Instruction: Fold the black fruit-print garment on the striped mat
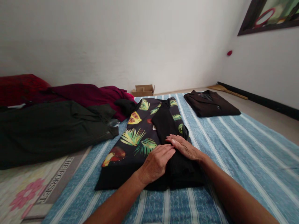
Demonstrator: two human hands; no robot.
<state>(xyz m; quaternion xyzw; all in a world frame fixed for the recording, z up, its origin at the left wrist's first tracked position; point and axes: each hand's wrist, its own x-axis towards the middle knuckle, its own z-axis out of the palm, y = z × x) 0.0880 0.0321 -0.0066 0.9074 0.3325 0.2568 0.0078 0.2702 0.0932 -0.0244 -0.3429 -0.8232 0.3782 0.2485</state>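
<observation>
A black top printed with leaves and fruit [140,137] lies spread in front of me, its hem towards me. One plain black sleeve [163,124] is folded in over the right part of its front. My left hand [157,163] rests on the sleeve's left edge with the fingers extended. Opposite it, my right hand [183,147] lies flat on the same sleeve, its fingertips close to those of my left hand. Neither hand grips the cloth. At the top's far left, the other black sleeve [126,106] sticks out.
Blue striped bedding [233,146] lies under the top. A folded dark brown garment [211,104] sits at the back right. To the left are dark green clothing [58,127], a maroon garment [93,95] and a red item [21,88]. A cardboard box [143,90] stands by the wall.
</observation>
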